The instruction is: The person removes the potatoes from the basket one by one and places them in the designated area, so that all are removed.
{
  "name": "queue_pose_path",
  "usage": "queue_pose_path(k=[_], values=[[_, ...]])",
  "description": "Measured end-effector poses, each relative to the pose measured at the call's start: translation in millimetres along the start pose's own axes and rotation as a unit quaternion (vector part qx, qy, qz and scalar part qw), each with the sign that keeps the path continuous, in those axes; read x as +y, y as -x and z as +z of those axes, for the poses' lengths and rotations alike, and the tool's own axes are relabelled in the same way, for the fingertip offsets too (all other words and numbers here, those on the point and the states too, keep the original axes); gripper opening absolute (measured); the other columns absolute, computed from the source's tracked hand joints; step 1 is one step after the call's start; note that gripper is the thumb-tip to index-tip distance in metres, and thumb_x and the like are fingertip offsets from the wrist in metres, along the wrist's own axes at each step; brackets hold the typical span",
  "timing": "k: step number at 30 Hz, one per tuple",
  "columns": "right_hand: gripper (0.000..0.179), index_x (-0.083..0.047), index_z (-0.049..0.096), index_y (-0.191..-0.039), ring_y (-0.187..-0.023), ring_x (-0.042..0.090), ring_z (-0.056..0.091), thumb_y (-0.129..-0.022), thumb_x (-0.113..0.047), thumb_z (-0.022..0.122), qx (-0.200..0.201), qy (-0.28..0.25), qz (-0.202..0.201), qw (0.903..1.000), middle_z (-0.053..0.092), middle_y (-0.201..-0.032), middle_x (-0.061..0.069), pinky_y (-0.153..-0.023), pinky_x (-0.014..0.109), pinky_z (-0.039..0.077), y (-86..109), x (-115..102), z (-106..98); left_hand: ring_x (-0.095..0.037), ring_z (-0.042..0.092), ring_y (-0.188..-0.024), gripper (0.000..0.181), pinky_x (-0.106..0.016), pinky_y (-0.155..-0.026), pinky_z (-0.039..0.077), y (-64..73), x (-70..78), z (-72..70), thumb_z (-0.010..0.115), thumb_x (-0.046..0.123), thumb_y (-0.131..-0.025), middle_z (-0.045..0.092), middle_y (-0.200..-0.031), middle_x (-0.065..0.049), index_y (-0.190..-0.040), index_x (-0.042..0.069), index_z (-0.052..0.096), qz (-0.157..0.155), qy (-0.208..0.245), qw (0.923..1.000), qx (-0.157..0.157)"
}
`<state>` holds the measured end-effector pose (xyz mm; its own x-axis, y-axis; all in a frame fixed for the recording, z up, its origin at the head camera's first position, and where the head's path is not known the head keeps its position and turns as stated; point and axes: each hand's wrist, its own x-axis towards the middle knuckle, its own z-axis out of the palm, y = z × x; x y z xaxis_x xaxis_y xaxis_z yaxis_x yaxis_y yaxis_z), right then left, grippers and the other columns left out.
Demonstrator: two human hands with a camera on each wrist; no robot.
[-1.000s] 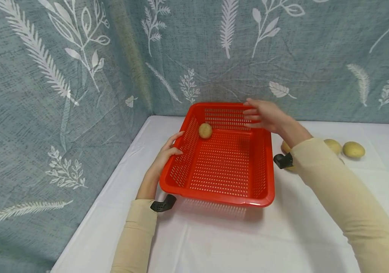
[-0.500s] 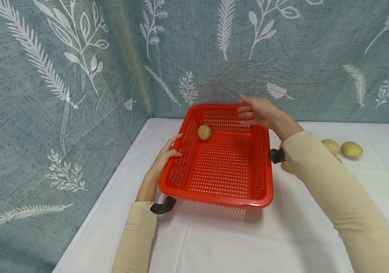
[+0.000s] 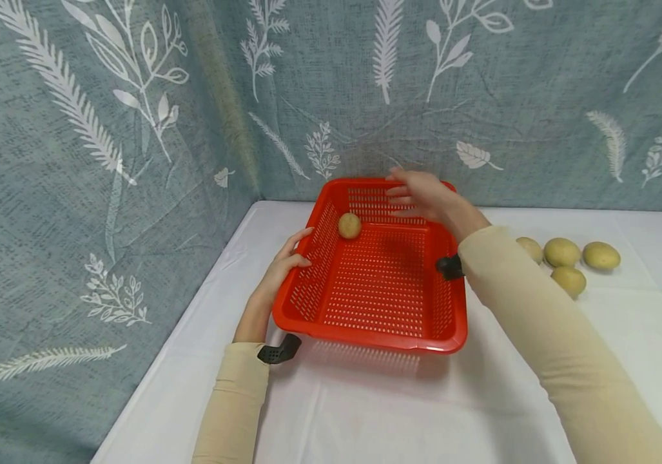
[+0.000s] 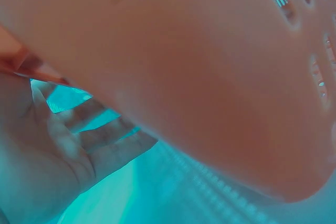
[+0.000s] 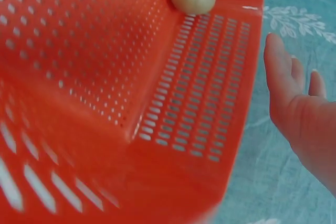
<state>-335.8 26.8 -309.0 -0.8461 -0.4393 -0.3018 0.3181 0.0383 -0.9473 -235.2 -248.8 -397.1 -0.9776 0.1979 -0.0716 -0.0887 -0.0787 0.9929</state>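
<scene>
A red plastic basket [image 3: 365, 336] with slotted walls stands in the middle of the head view. One potato [image 3: 349, 225] lies inside it, in the far left corner. At the left rim, my left hand [image 3: 278, 270] grips the basket, thumb and a finger showing over the edge. The left wrist view has the other fingers [image 4: 113, 150] reaching beneath the basket wall. Over the far right part of the basket hovers my right hand [image 3: 426, 196], fingers loosely spread and holding nothing. In the right wrist view its fingers [image 5: 281, 66] are beyond the basket rim, apart from it.
Several potatoes [image 3: 561, 252] lie on the white tablecloth [image 3: 365, 412] to the right, partly behind the right sleeve [image 3: 551, 341]. A grey-green curtain [image 3: 354, 84] with white leaf prints hangs close behind the basket and along the left side.
My right hand has moved left over the basket, and its sleeve has uncovered more of the potatoes on the right. The left hand, basket and potato inside have stayed put.
</scene>
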Motion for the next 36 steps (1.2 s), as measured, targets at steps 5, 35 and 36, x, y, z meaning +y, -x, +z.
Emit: queue_pose_path(k=[5, 35, 36], values=[[0.057, -0.007, 0.025, -0.15, -0.135, 0.032, 0.03, -0.102, -0.035, 0.036, 0.002, -0.025, 0.008, 0.9997, 0.026, -0.151, 0.018, -0.102, 0.045, 0.035, -6.6, 5.6, 7.1, -0.024, 0.048, -0.1, 0.067, -0.029, -0.076, 0.047, -0.4, -0.7, -0.4, 0.039, -0.002, -0.086, 0.036, -0.132, -0.018, -0.15, 0.015, 0.026, 0.002, 0.001, 1.0, 0.0], [0.052, -0.008, 0.039, -0.145, -0.126, 0.031, 0.041, -0.1, -0.036, 0.043, 0.055, -0.145, 0.045, 0.9869, 0.039, -0.141, 0.016, -0.1, 0.041, 0.038, -38.8, 40.5, 48.6, -0.024, 0.048, -0.1, 0.066, -0.03, -0.077, 0.046, 1.6, 1.2, 0.9, 0.039, -0.001, -0.086, 0.037, -0.131, -0.018, -0.149, 0.013, 0.027, 0.003, 0.002, 1.0, 0.005], [0.053, -0.008, 0.039, -0.145, -0.125, 0.03, 0.041, -0.1, -0.036, 0.042, 0.056, -0.148, 0.046, 0.9863, 0.039, -0.141, 0.016, -0.1, 0.041, 0.038, -39.4, 41.4, 49.5, -0.023, 0.048, -0.1, 0.066, -0.03, -0.077, 0.046, 1.4, 1.2, 1.0, 0.039, -0.001, -0.086, 0.037, -0.131, -0.018, -0.149, 0.013, 0.027, 0.003, 0.0, 1.0, 0.005]])
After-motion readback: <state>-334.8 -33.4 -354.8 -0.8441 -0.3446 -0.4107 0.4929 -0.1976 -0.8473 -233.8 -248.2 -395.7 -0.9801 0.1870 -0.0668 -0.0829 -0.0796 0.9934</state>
